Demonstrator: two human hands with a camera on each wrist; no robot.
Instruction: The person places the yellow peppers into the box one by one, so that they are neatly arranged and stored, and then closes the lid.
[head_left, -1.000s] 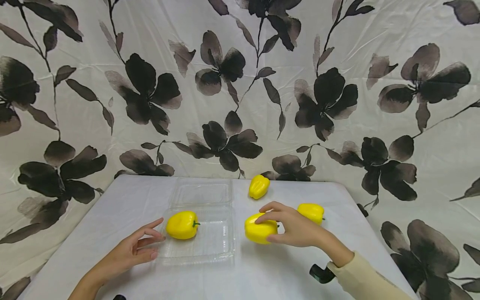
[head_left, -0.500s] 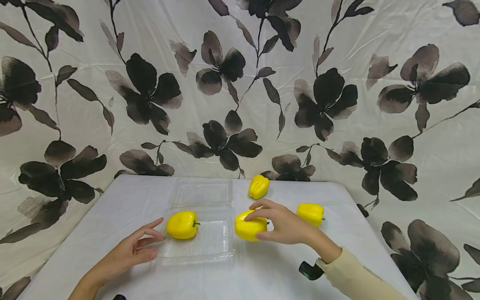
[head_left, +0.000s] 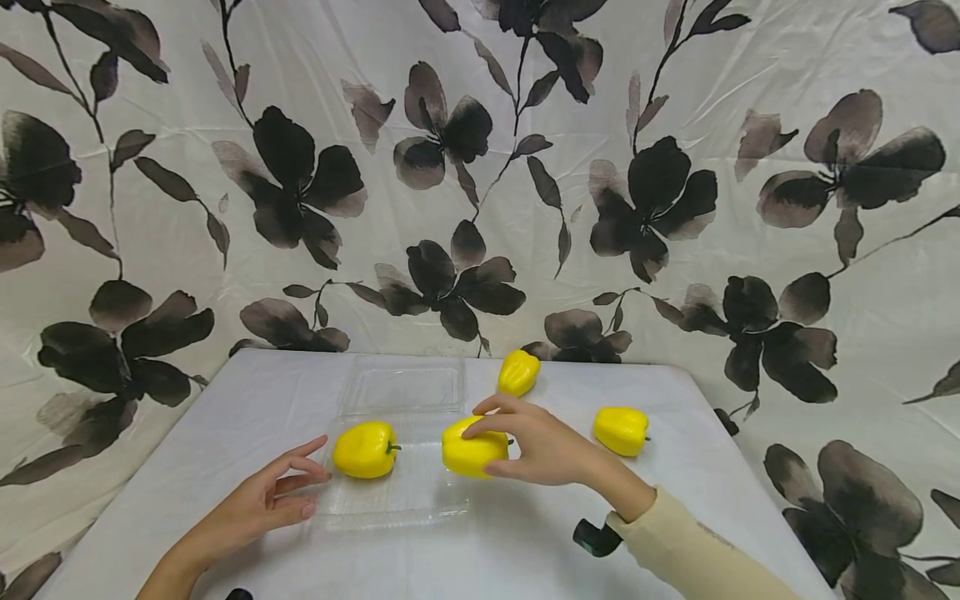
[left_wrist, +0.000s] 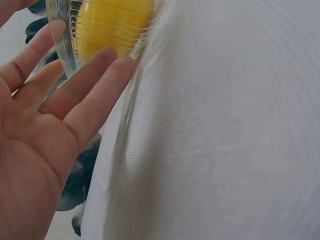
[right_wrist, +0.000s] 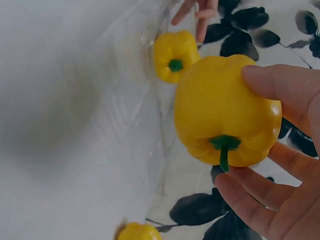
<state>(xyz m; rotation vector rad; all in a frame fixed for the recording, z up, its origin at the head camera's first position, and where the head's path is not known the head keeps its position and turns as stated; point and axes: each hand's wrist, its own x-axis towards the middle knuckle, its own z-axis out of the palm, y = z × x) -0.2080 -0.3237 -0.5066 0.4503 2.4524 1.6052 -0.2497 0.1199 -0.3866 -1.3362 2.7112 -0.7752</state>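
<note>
My right hand (head_left: pixel 543 442) grips a yellow bell pepper (head_left: pixel 474 447) between thumb and fingers, over the right edge of the clear plastic clamshell container (head_left: pixel 420 498). Its green stem shows in the right wrist view, where the held pepper (right_wrist: pixel 227 107) looks raised off the table. Inside the container's left part lies another yellow pepper (head_left: pixel 364 450), stem to the right. My left hand (head_left: pixel 258 504) is at the container's left side with fingers extended; in the left wrist view the fingertips (left_wrist: pixel 120 62) are at the ribbed plastic wall.
The container's lid (head_left: pixel 405 388) lies folded back toward the far edge. One yellow pepper (head_left: pixel 518 372) sits at the back, another (head_left: pixel 621 431) to the right on the white-covered table (head_left: pixel 675 492). A floral curtain (head_left: pixel 555 208) hangs behind.
The right hand has carried its yellow bell pepper leftward, from the table beside the container to above its right edge. The left hand and the other peppers have stayed put.
</note>
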